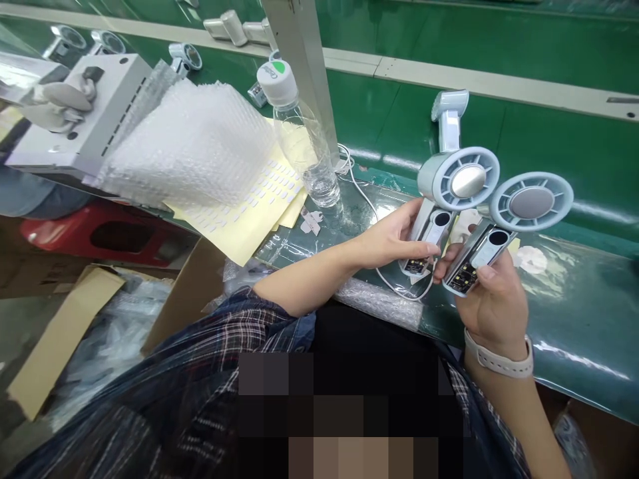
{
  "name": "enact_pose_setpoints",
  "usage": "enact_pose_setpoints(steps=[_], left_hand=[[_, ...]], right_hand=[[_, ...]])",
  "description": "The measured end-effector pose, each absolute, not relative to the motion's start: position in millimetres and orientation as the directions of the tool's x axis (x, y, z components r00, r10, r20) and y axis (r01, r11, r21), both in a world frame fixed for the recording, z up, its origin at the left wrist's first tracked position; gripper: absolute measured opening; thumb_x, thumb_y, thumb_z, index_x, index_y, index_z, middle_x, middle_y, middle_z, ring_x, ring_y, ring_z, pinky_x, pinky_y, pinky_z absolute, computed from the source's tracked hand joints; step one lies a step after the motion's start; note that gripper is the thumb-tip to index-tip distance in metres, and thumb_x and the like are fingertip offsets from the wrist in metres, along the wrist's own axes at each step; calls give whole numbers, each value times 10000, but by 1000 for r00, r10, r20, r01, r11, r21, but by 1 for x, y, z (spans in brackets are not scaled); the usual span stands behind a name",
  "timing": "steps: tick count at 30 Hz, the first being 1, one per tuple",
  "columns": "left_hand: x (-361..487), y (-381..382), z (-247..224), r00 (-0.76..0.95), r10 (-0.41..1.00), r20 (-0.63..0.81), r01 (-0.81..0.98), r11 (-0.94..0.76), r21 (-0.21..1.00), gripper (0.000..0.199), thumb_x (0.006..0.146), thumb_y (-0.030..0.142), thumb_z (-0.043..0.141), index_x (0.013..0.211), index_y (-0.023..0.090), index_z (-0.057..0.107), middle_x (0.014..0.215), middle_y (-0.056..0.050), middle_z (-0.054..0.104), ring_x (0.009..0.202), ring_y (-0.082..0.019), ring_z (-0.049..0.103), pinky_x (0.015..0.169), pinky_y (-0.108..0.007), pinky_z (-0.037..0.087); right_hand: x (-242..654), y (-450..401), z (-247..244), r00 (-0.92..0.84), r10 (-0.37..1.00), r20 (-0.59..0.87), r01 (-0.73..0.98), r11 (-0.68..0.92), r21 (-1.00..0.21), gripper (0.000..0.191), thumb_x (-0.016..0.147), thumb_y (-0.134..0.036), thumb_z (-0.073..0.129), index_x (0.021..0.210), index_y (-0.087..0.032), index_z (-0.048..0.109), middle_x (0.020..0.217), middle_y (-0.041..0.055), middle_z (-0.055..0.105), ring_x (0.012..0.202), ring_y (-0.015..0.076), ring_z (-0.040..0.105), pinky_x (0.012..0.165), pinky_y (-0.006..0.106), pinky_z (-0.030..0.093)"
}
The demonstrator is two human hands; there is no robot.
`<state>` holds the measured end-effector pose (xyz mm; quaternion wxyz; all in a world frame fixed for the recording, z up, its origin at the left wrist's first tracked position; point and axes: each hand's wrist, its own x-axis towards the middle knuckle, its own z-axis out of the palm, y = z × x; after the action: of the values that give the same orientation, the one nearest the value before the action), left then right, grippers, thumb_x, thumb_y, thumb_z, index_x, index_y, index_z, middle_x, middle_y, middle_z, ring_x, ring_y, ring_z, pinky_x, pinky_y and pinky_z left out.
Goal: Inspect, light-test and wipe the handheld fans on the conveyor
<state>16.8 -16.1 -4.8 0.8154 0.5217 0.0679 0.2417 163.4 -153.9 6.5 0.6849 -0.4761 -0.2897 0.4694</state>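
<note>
The left hand (pixel 392 236) has its fingers closed round the handle of a pale blue fan (pixel 444 197), right of centre in the frame, its thumb across the front. Just to the right, the right hand (pixel 499 299) holds a second fan (pixel 499 237), its thumb beside a bare circuit board (pixel 462 275) low on the handle. A white cord (pixel 367 194) loops under the left hand. Above both hands, a third fan (pixel 449 126) is on the green surface. Left of them are a clear bottle (pixel 319 159), yellow sticker sheets (pixel 234 229) and bubble wrap (pixel 200 146). More fans (pixel 187 56) sit at upper left; a red stool (pixel 100 236) is at left.
</note>
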Motion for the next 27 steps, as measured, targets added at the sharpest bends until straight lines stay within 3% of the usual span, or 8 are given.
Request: enact_pose_setpoints(steps=[9, 12, 16, 20, 24, 27], left_hand=[[15, -18, -4, 881, 458, 117, -301, 354, 885, 728, 738, 418, 979, 1233, 231, 479, 1081, -33, 626, 922, -172, 661, 834, -354, 576], [19, -17, -9, 862, 501, 74, -284, 357, 890, 700, 755, 483, 952, 1200, 224, 478, 1045, -28, 630, 875, -167, 656, 779, -341, 565], [20, -17, -7, 819, 573, 34, -266, 327, 907, 628, 820, 592, 869, 1132, 227, 464, 931, 0, 618, 775, -151, 629, 698, -327, 552], [17, -17, -3, 859, 509, 61, -260, 330, 907, 653, 830, 637, 835, 1186, 233, 466, 989, -19, 639, 760, -158, 639, 712, -362, 565], [19, -15, -9, 850, 524, 55, -227, 269, 936, 703, 824, 636, 851, 1248, 241, 453, 914, -4, 635, 770, -182, 649, 720, -374, 558], [20, -14, -11, 852, 522, 37, -223, 298, 928, 714, 805, 597, 891, 1243, 237, 456, 969, -24, 650, 848, -199, 683, 771, -386, 586]], right_hand=[[168, -158, -2, 419, 908, -29, -319, 118, -940, 296, 825, -381, 833, 1065, -277, 694, 877, 13, 732, 628, 215, 682, 556, 393, 607], [167, -156, -1, 430, 902, -35, -311, 112, -944, 342, 814, -363, 819, 1123, -280, 698, 899, 19, 737, 652, 213, 686, 534, 361, 579], [164, -154, 3, 483, 873, -71, -330, 106, -938, 330, 809, -397, 758, 1096, -237, 728, 777, -2, 685, 543, 162, 596, 450, 291, 479], [164, -153, 8, 455, 885, -101, -345, 71, -936, 386, 743, -411, 766, 1080, -224, 737, 740, 5, 682, 520, 175, 594, 431, 299, 475], [162, -148, 11, 468, 880, -85, -327, 83, -941, 371, 741, -417, 761, 1051, -216, 726, 694, -3, 664, 476, 162, 561, 392, 272, 428], [161, -144, 11, 454, 887, -89, -345, 82, -935, 390, 751, -417, 764, 1088, -227, 720, 730, 2, 684, 516, 169, 594, 425, 276, 462]])
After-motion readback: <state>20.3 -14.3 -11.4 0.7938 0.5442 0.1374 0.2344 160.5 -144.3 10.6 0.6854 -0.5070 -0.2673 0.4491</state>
